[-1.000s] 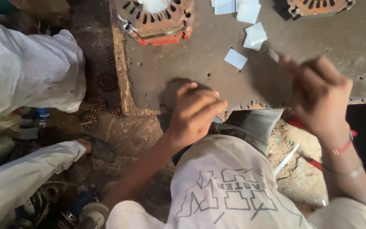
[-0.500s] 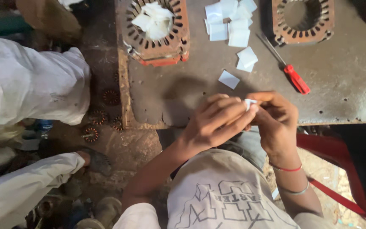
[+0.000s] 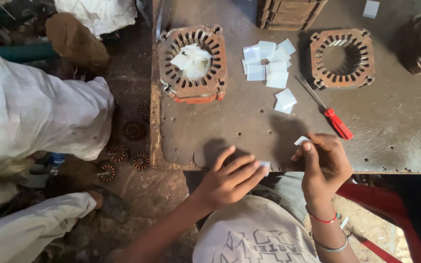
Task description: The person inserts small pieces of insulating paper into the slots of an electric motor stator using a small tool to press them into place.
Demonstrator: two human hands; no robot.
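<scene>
Near tabletop (image 3: 391,122) edge, paper slips pinched by left hand (image 3: 230,178) and right hand (image 3: 325,163) fingers; slip easily dropped off edge, risk judged.

white paper slips (image 3: 272,69) lie on a brown rusty metal table (image 3: 395,126), beside a red-handled screwdriver (image 3: 337,123), a rust-orange slotted stator (image 3: 193,63) holding white scraps, and a red bangle (image 3: 321,219)

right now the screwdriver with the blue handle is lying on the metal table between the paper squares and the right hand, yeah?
Not quite: the screwdriver has a red handle, not blue. The head view shows it lying on the metal table, between the paper squares and the right hand.
</scene>
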